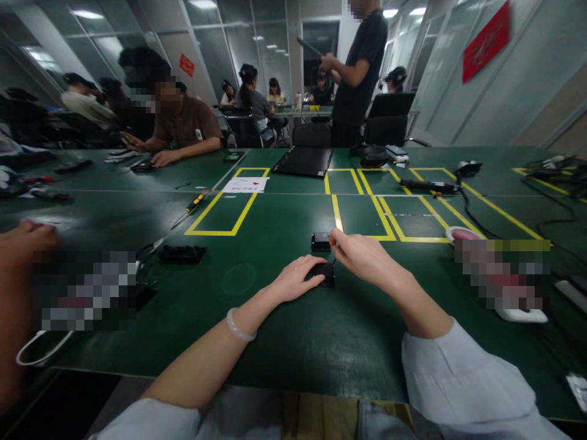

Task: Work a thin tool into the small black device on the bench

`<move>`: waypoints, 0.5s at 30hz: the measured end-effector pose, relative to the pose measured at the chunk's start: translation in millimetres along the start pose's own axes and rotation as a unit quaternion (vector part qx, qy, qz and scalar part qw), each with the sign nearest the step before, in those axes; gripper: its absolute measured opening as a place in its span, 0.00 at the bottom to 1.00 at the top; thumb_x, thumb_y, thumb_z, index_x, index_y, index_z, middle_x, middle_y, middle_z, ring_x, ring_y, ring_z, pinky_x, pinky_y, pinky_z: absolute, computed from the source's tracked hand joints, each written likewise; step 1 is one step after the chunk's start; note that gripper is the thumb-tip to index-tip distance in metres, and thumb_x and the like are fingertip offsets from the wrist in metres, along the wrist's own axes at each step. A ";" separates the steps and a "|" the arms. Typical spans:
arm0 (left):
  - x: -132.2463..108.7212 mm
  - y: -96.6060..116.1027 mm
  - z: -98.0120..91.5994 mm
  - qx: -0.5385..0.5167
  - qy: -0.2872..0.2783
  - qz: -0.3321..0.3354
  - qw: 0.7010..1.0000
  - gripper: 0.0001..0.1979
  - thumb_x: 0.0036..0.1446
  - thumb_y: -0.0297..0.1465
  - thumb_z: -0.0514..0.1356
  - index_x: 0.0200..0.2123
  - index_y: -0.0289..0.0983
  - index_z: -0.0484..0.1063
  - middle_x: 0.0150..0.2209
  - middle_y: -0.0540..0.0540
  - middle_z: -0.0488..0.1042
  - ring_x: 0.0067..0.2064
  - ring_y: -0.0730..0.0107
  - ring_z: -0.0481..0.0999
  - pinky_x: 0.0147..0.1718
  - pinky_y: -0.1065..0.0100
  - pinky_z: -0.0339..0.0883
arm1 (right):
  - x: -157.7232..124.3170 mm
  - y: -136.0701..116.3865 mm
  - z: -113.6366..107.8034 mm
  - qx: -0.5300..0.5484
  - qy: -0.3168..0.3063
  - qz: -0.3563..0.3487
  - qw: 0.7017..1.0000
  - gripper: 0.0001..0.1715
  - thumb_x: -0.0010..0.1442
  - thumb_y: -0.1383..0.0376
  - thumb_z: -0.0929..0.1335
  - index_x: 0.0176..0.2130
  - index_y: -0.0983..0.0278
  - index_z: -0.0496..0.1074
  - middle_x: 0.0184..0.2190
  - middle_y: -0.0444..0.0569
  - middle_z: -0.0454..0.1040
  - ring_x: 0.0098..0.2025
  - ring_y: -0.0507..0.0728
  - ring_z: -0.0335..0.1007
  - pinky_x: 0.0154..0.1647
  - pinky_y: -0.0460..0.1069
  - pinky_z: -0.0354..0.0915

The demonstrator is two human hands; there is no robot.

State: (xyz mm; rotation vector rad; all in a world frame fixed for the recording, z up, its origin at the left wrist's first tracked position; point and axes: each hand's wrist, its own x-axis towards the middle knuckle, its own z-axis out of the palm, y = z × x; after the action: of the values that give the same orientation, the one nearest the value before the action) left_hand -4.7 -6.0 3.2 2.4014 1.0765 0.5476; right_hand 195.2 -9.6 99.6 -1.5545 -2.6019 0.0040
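Observation:
My left hand [298, 278] rests on a small black object [327, 276] on the green table, its fingers over the left and top of it. Just behind stands a second small black block [320, 241]. My right hand [351, 249] is closed in a pinch at the right end of that block, above the object under my left hand. A thin dark piece shows below the right fingertips; what exactly they hold is too small to make out.
Yellow tape outlines [211, 233] mark the green table [275, 354]. A black flat panel [303, 161] lies at the back, a black part [182, 254] and screwdriver [195, 203] at left, cables at right. Another person's arm [16, 293] reaches in from the left.

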 end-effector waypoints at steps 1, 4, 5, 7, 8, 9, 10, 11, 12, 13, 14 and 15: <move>-0.1 -0.3 0.1 0.002 0.001 0.000 1.000 0.18 0.64 0.38 0.53 0.55 0.42 0.64 0.50 0.44 0.70 0.51 0.59 0.70 0.51 0.58 0.64 | -0.8 -0.3 -0.7 0.007 0.001 -0.002 1.000 0.10 0.66 0.64 0.56 0.45 0.62 0.62 0.33 0.49 0.77 0.32 0.55 0.72 0.25 0.47 0.44; -0.2 -0.7 0.2 0.005 0.001 0.001 1.000 0.18 0.64 0.38 0.54 0.55 0.42 0.64 0.50 0.44 0.70 0.51 0.59 0.70 0.51 0.58 0.64 | -1.9 -1.9 -2.7 0.019 0.001 0.001 1.000 0.09 0.66 0.64 0.57 0.44 0.62 0.62 0.34 0.49 0.77 0.33 0.56 0.72 0.25 0.47 0.45; -0.1 -0.7 0.1 0.006 -0.001 0.002 1.000 0.18 0.64 0.38 0.54 0.55 0.42 0.64 0.50 0.44 0.70 0.50 0.59 0.70 0.51 0.58 0.64 | -1.7 -2.3 -3.1 0.018 -0.001 0.005 1.000 0.10 0.66 0.63 0.56 0.44 0.62 0.62 0.33 0.49 0.77 0.33 0.56 0.73 0.25 0.47 0.44; 0.0 -0.6 0.1 0.006 -0.002 0.002 1.000 0.18 0.64 0.38 0.54 0.55 0.42 0.64 0.50 0.44 0.70 0.50 0.59 0.70 0.51 0.58 0.64 | -0.5 -2.6 -3.2 0.006 -0.007 0.012 1.000 0.12 0.68 0.59 0.56 0.44 0.62 0.62 0.32 0.49 0.77 0.33 0.57 0.73 0.25 0.48 0.44; 0.0 -0.5 0.2 0.006 -0.002 0.001 1.000 0.18 0.64 0.38 0.53 0.55 0.42 0.64 0.50 0.44 0.70 0.50 0.59 0.70 0.51 0.58 0.64 | 0.1 -2.4 -3.1 -0.003 -0.012 0.016 1.000 0.13 0.68 0.58 0.55 0.44 0.62 0.62 0.32 0.49 0.77 0.33 0.57 0.73 0.25 0.48 0.44; 0.1 -0.5 0.3 0.006 -0.002 0.001 1.000 0.18 0.64 0.38 0.53 0.55 0.42 0.64 0.50 0.44 0.70 0.50 0.59 0.70 0.51 0.58 0.64 | 0.7 -2.0 -2.9 -0.010 -0.016 0.019 1.000 0.13 0.68 0.58 0.55 0.44 0.62 0.62 0.32 0.49 0.76 0.33 0.57 0.73 0.25 0.48 0.44; 0.1 -0.6 0.4 0.005 0.000 0.001 1.000 0.17 0.64 0.38 0.53 0.55 0.42 0.64 0.50 0.44 0.70 0.50 0.59 0.70 0.50 0.58 0.64 | 1.0 -1.7 -2.8 -0.014 -0.018 0.020 1.000 0.13 0.68 0.59 0.55 0.44 0.62 0.62 0.32 0.49 0.76 0.33 0.57 0.73 0.25 0.48 0.44; 0.1 -0.7 0.5 0.003 0.001 0.002 1.000 0.17 0.64 0.38 0.53 0.55 0.42 0.64 0.50 0.44 0.70 0.50 0.59 0.70 0.50 0.58 0.64 | 1.1 -1.3 -2.7 -0.015 -0.019 0.020 1.000 0.13 0.68 0.60 0.55 0.45 0.62 0.62 0.32 0.49 0.76 0.33 0.57 0.73 0.25 0.48 0.44; 0.0 -0.9 0.6 0.002 0.002 0.003 1.000 0.17 0.64 0.38 0.53 0.55 0.42 0.64 0.50 0.44 0.70 0.50 0.59 0.70 0.50 0.59 0.64 | 0.9 -1.1 -2.7 -0.014 -0.018 0.017 1.000 0.12 0.68 0.61 0.55 0.45 0.62 0.62 0.33 0.49 0.77 0.33 0.57 0.73 0.25 0.48 0.44; 0.0 -1.1 0.6 0.000 0.002 0.004 1.000 0.17 0.64 0.38 0.54 0.55 0.42 0.64 0.50 0.44 0.70 0.51 0.59 0.70 0.50 0.59 0.64 | 0.5 -0.9 -2.8 -0.011 -0.017 0.015 1.000 0.12 0.68 0.62 0.55 0.45 0.62 0.62 0.33 0.49 0.77 0.33 0.57 0.73 0.25 0.48 0.45; -0.1 -1.4 0.7 -0.001 0.002 0.004 1.000 0.17 0.64 0.38 0.54 0.55 0.42 0.64 0.50 0.44 0.70 0.50 0.59 0.70 0.50 0.59 0.64 | 0.1 -1.0 -2.9 -0.007 -0.016 0.013 1.000 0.11 0.67 0.63 0.55 0.45 0.62 0.62 0.33 0.49 0.77 0.33 0.57 0.73 0.25 0.48 0.45; -0.2 -1.6 0.8 0.000 0.002 0.004 1.000 0.17 0.64 0.38 0.54 0.55 0.42 0.64 0.50 0.44 0.70 0.50 0.59 0.70 0.50 0.59 0.64 | -0.3 -1.1 -3.0 -0.004 -0.014 0.013 1.000 0.10 0.67 0.63 0.56 0.45 0.62 0.62 0.33 0.49 0.77 0.33 0.56 0.73 0.25 0.48 0.46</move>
State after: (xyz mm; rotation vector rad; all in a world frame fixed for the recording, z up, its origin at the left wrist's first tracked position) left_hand -5.4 -5.4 1.7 2.4064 1.0688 0.5564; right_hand 194.7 -10.5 102.6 -1.6030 -2.6055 0.0188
